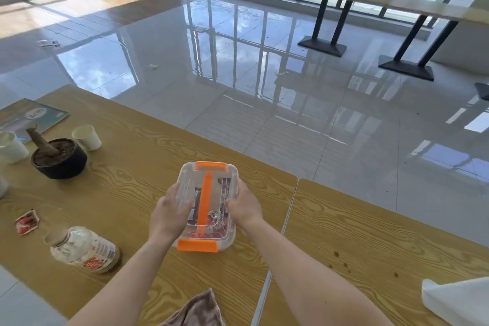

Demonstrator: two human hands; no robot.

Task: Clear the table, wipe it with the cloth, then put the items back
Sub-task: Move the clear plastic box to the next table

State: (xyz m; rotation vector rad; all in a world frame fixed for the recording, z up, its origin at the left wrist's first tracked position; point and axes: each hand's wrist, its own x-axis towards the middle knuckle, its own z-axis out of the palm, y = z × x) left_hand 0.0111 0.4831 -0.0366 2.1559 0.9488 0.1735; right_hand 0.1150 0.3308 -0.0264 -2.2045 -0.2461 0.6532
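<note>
With the left hand [169, 216] and right hand [244, 208] clamped on the box [206, 206] sides at mid-table [137, 188], lift it level, clear of the jar [84, 249]

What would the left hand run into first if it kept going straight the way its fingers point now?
The left hand grips the side of the clear box, fingers pointing up the table. Straight on, only bare table shows up to its far edge; the paper cup and black pot sit well left. Depth is uncertain.
</note>
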